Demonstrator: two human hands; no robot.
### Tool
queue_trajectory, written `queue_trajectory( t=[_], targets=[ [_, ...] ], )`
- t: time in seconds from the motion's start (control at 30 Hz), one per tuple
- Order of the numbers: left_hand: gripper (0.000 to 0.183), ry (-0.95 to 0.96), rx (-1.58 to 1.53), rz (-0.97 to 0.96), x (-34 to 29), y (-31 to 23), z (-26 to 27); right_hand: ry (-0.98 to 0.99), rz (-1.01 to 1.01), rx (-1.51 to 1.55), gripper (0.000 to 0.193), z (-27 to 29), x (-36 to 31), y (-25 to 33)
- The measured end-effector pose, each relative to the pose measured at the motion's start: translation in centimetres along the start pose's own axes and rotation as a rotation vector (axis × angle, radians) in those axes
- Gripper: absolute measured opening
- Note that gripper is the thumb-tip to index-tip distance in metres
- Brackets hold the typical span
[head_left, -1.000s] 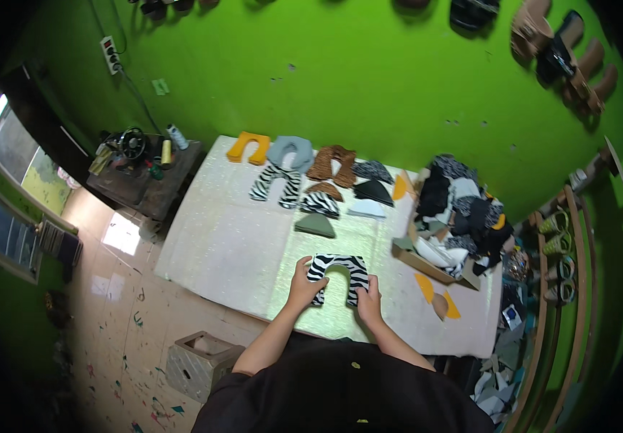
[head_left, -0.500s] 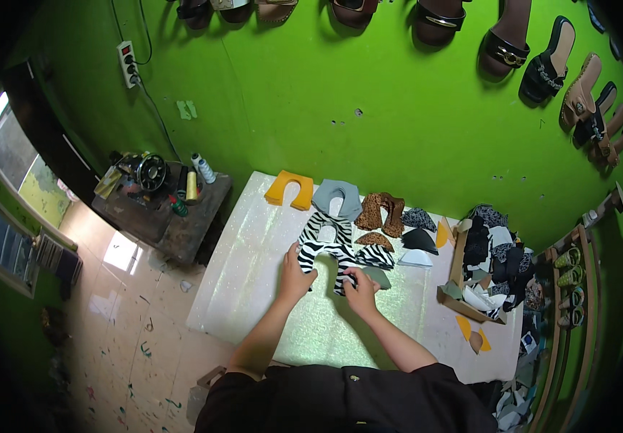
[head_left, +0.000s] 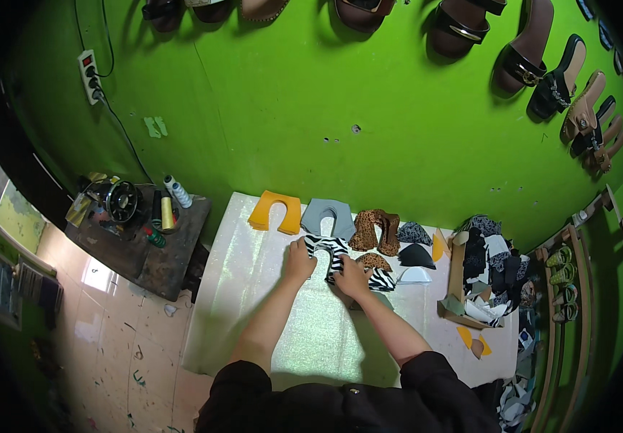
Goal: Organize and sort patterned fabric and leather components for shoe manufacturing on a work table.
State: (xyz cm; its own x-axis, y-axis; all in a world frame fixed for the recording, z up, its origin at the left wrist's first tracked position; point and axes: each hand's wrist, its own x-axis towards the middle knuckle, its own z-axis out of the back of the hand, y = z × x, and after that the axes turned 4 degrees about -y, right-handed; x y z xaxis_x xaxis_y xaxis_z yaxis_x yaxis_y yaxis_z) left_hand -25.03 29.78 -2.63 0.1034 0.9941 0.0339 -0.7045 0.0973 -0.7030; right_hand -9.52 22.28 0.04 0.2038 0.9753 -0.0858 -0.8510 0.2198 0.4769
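My left hand (head_left: 299, 263) and my right hand (head_left: 352, 278) pinch the two arms of a zebra-striped U-shaped cutout (head_left: 334, 245), its opening facing me. It lies just below a stack of grey U-shaped cutouts (head_left: 313, 210). A stack of yellow U-shaped cutouts (head_left: 274, 203) is to the left, and leopard-print U-shaped cutouts (head_left: 366, 229) are to the right. Beside my right hand are zebra-striped half-round pieces (head_left: 382, 280) and a leopard-print half-round piece (head_left: 374, 263). My right forearm partly hides a grey-green piece beneath it.
Black half-round pieces (head_left: 417, 256) and white ones (head_left: 414, 276) lie farther right. A cardboard box (head_left: 455, 278) holds fabric scraps on the pale shiny table (head_left: 311, 346). A sewing machine (head_left: 121, 201) stands on a dark table at left; a wooden rack (head_left: 585, 310) is at right. Sandals (head_left: 519, 63) hang on the wall.
Both hands have moved the zebra-striped cutout away from me, onto the other zebra piece, which is now covered. The head view has shifted, so the table sits lower in it.
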Motion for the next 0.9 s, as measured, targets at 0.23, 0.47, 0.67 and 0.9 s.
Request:
queue_trajectory(
  t=[0.23, 0.47, 0.67, 0.9],
  targets=[
    [0.070, -0.023, 0.240, 0.071, -0.5, -0.1, -1.5, 0.005, 0.058, -0.283, 0.061, -0.8, -0.4, 0.7],
    [0.075, 0.037, 0.217, 0.127, -0.6, 0.5, -0.7, 0.100, 0.058, -0.252, 0.064, 0.2, -0.7, 1.4],
    [0.066, -0.352, -0.068, -0.018, -6.2, 0.5, 0.2, -0.173, 0.189, 0.104, 0.050, 2.7, -7.6, 0.4],
    [0.044, -0.419, -0.229, -0.004, -19.0, -2.4, -3.1, -0.234, 0.033, 0.266, 0.036, 4.3, -17.0, -8.2]
  ],
)
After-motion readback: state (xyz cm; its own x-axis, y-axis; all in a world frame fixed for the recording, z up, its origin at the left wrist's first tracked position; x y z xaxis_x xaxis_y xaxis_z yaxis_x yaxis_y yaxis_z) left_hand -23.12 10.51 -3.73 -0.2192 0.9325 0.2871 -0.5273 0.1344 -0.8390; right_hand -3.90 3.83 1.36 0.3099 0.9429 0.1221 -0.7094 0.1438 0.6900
